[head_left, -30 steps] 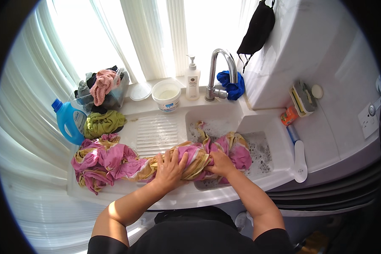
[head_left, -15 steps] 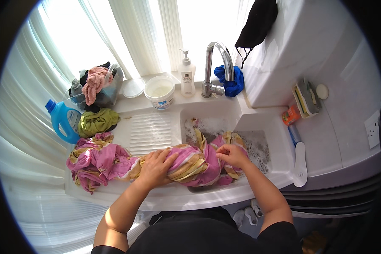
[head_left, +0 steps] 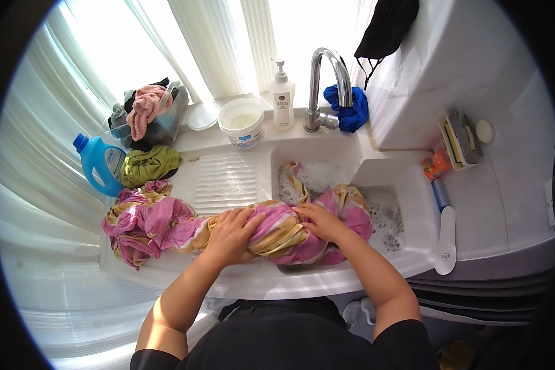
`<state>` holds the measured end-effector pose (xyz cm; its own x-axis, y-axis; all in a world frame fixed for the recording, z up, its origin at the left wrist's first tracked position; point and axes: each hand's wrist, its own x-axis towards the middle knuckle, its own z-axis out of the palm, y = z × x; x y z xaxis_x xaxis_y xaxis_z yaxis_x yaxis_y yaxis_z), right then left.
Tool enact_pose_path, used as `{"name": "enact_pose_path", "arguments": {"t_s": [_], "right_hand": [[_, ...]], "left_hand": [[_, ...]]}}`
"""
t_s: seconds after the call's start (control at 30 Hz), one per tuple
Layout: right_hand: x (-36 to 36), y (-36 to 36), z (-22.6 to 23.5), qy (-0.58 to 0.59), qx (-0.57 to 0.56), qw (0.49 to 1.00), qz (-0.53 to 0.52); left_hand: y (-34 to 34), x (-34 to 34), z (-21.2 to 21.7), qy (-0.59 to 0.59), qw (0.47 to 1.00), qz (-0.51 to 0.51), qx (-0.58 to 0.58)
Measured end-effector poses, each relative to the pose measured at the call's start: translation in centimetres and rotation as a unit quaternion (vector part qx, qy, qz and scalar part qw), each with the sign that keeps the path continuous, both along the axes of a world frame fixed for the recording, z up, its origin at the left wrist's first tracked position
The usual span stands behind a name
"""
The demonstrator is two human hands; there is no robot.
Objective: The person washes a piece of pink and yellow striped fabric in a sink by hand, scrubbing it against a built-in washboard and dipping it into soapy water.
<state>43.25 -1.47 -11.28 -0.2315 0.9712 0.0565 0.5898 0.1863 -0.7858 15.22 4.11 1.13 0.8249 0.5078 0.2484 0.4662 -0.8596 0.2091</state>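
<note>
Pink-and-yellow cloth (head_left: 277, 231) lies wrung into a rope across the sink (head_left: 382, 179) front edge, one end bunched on the ribbed drainboard (head_left: 225, 179). Left hand (head_left: 228, 234) and right hand (head_left: 317, 222) each clasp it. Suds remain in the basin; green cloth (head_left: 149, 164) waits unwashed, apparently.

Pink-and-yellow striped cloth (head_left: 277, 231), blue detergent bottle (head_left: 102, 163), white sink (head_left: 327, 154)
</note>
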Motion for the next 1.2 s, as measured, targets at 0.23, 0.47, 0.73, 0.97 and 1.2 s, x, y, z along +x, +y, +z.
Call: {"name": "enact_pose_path", "arguments": {"t_s": [0.23,0.47,0.73,0.97,1.2], "right_hand": [[-1.0,0.3,5.2,0.128,-0.077,0.985,-0.090],[-3.3,-2.2,9.8,0.070,0.064,0.994,0.053],[-1.1,-3.7,3.6,0.011,-0.068,0.998,0.003],[-1.5,-4.1,8.7,-0.248,0.127,0.956,-0.097],[-5.9,2.8,17.0,-0.132,0.232,0.938,-0.221]], "left_hand": [[-0.3,-0.2,-0.3,-0.006,1.000,0.009,0.013],[-0.5,-0.3,-0.7,-0.012,1.000,0.015,0.016],[-1.3,-1.1,-0.8,0.022,1.000,0.017,-0.003],[-3.6,-4.7,-2.4,0.013,0.993,0.104,0.051],[0.2,-1.7,-2.3,0.011,0.974,0.223,0.041]]}}
